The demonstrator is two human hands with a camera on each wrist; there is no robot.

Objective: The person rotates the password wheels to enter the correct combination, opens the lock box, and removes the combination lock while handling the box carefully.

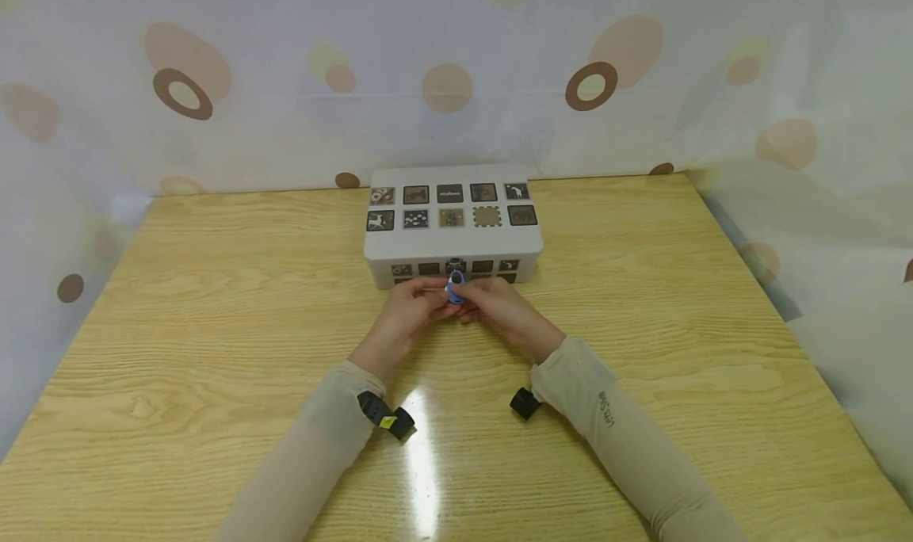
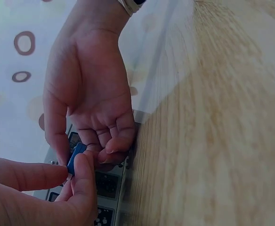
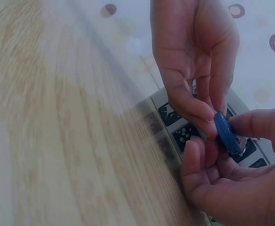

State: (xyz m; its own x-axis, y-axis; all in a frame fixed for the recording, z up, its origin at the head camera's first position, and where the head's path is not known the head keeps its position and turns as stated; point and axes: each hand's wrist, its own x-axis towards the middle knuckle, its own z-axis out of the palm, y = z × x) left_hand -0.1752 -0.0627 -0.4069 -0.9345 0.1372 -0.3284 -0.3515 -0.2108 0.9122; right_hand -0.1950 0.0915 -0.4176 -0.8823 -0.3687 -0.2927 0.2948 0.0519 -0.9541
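A small blue rounded piece (image 1: pixel 456 297) with a dark middle is between both hands, at the front face of a white box (image 1: pixel 449 245) printed with dark picture squares. From the left, my left hand (image 1: pixel 405 314) pinches it with thumb and fingers. The right hand (image 1: pixel 505 312) pinches it from the other side, thumb on top. In the left wrist view the blue piece (image 2: pixel 75 158) shows edge-on among the fingertips. The right wrist view shows its thick side (image 3: pixel 227 134) with a shiny bit at the lower end. A small dark latch sits just above it on the box.
The box stands at the back of a wood-grain table (image 1: pixel 214 304), close to a white sheet (image 1: pixel 285 130) with brown and yellow circles. Black wrist devices (image 1: pixel 526 403) hang at both beige sleeves (image 1: pixel 635 447). A bright reflection lies on the table between the forearms.
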